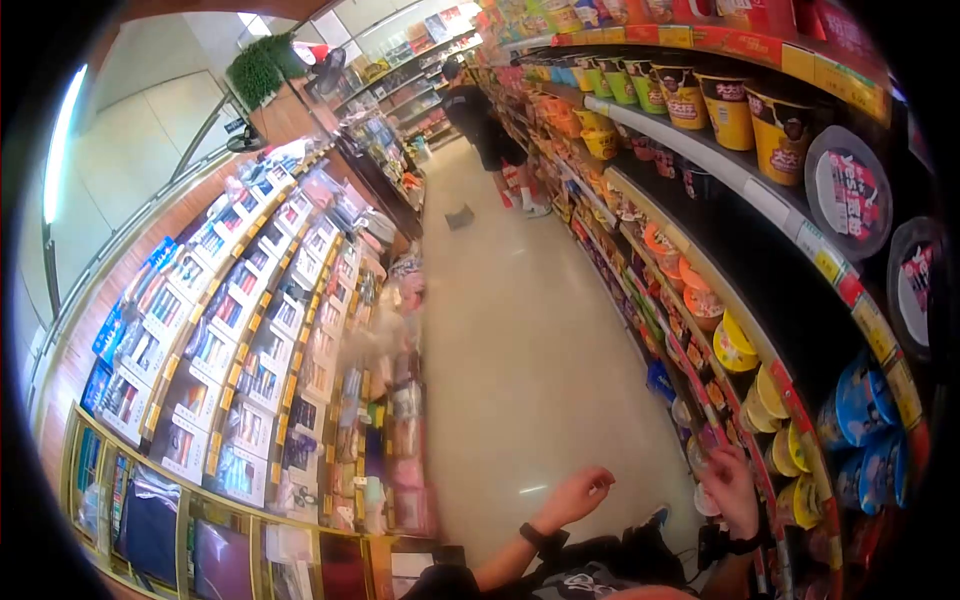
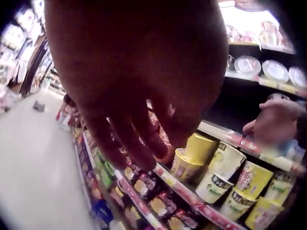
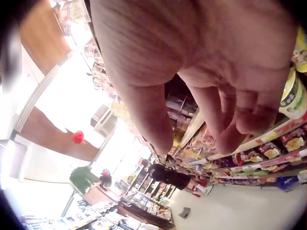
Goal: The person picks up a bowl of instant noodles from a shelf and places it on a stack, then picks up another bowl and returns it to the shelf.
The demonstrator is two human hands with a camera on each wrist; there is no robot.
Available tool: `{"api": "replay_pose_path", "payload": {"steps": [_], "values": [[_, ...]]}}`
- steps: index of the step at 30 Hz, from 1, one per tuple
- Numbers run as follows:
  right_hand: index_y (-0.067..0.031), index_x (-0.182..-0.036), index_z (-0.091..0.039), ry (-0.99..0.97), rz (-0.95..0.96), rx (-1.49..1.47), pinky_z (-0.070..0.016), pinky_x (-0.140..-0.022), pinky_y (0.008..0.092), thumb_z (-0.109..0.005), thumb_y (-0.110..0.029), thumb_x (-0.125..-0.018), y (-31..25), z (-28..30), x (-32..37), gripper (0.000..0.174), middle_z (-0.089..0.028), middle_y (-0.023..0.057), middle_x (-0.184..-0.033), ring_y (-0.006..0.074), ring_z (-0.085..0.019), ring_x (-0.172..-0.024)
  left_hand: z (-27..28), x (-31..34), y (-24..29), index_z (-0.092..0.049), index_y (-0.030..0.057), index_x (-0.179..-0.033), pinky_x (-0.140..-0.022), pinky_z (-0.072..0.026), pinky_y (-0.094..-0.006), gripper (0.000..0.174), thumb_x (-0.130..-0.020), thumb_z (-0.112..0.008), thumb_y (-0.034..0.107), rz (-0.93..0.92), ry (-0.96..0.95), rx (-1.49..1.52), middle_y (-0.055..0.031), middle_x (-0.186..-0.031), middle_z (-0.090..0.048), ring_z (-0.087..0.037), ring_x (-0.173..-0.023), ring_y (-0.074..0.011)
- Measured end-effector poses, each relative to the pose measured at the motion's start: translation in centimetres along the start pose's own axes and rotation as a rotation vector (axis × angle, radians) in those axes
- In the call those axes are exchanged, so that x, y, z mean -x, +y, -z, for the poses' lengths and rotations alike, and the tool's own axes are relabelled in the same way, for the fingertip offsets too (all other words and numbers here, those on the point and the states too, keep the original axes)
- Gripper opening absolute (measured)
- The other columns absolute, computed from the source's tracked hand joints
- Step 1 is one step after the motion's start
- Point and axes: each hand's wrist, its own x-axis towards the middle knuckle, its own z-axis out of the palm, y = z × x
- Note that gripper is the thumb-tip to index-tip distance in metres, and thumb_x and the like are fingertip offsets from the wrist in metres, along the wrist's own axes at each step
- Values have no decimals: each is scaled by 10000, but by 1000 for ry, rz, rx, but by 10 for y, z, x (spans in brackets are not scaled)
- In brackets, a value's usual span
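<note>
Aisle floor (image 1: 510, 360) has gray obj. (image 1: 459, 217) & person (image 1: 480, 125) ahead, w/ yellow cups (image 1: 735, 346) R.

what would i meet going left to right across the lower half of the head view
white boxes on the sloped display, pink packets at the aisle edge, left hand, right hand, blue tubs on the right-hand shelf
</note>
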Motion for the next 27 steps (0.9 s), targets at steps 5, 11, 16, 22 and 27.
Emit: {"api": "replay_pose_path", "payload": {"steps": [5,11,16,22,27], "values": [[52,-1295,-594,-72,58,70,-520,-882,288,-694,27,-878,-26,18,-29,429,-464,96,-1402,166,-608,-1052,-4,-41,39,-651,53,-1089,-848,-540,-373,165,-930,-617,83,-59,2,-85,-118,-1081,-664,-664,-979,-280],[62,-1299,-596,-245,-18,-6,-522,-879,282,-702,1,-885,-15,-2,-81,432,-497,93,-1400,148,-615,-1028,6,-51,47,-650,54,-1111,-868,-522,-393,188,-929,-617,86,-36,32,-103,-130,-1083,-650,-643,-1018,-318],[63,-1210,-634,-379,-32,72,-525,-790,281,-743,-93,-885,-36,-40,-115,376,-547,85,-1315,141,-647,-911,20,-57,19,-655,64,-1116,-826,-525,-366,191,-928,-632,89,7,75,-122,-111,-1099,-648,-641,-1007,-276],[64,-1208,-636,-372,-35,137,-532,-781,279,-764,-109,-878,-42,-67,-156,394,-544,78,-1296,138,-649,-918,49,-79,-18,-660,56,-1105,-881,-531,-402,182,-937,-609,106,76,163,-41,-140,-1092,-645,-645,-1016,-338],[70,-1235,-625,-246,-7,170,-538,-803,275,-758,-82,-879,-65,-94,-192,409,-527,96,-1307,147,-651,-943,93,-129,-55,-668,86,-1124,-820,-544,-373,190,-942,-619,105,19,21,-49,-96,-1140,-657,-662,-983,-269]]}}
